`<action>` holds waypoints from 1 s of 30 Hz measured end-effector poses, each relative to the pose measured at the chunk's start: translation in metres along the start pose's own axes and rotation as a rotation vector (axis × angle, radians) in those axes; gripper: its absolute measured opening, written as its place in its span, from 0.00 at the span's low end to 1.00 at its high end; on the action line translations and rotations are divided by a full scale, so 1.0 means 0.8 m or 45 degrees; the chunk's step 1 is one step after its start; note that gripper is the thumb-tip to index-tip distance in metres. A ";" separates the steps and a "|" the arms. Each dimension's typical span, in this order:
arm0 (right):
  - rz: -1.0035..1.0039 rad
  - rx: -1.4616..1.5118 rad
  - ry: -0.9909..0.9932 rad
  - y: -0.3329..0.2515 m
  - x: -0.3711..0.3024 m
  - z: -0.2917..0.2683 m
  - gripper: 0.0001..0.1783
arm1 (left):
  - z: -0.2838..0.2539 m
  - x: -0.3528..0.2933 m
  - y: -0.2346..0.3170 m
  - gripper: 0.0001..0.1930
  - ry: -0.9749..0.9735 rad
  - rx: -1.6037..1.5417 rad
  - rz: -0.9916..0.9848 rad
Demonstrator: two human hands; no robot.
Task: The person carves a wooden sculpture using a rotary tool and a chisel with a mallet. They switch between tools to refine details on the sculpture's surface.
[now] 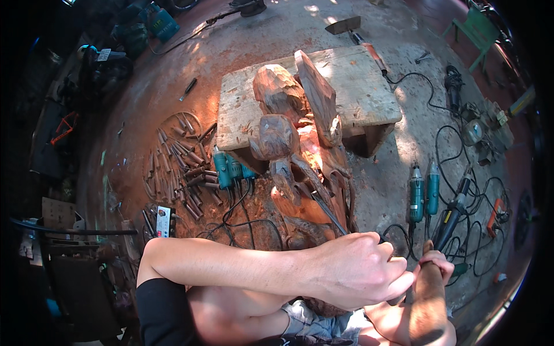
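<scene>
A reddish-brown wood carving (309,150), with rounded, roughly cut forms, leans on a low wooden bench in front of me. My left hand (360,271) is closed around the handle of a chisel (328,210); its metal shaft points away from me, toward the carving. Whether the blade edge touches the wood is hard to see. To the right, my right hand (441,266) has its fingers wrapped round a thick wooden mallet (428,297). The mallet's wide end is toward me, just beside my left fist, and covers part of my right arm.
The bench (363,86) stands on a dusty floor. Many loose chisels (179,158) lie left of it beside teal power tools (222,167). More power tools (416,193) and tangled cords lie at right. An angle grinder (453,86) and green chair (476,32) are farther back.
</scene>
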State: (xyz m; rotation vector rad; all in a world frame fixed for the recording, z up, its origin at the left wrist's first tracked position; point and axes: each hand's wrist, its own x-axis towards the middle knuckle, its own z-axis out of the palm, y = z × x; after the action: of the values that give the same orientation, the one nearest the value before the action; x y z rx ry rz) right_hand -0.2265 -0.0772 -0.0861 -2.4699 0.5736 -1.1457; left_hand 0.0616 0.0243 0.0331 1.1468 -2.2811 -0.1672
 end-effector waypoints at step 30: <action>-0.097 -0.078 -0.047 -0.004 0.012 -0.006 0.35 | -0.007 -0.030 -0.023 0.10 -0.115 -0.072 0.136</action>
State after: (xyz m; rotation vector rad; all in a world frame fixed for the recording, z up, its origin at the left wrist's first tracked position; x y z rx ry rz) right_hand -0.2244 -0.0798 -0.0755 -2.5794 0.5153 -1.1245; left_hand 0.0891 0.0321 0.0208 1.0042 -2.3948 -0.2451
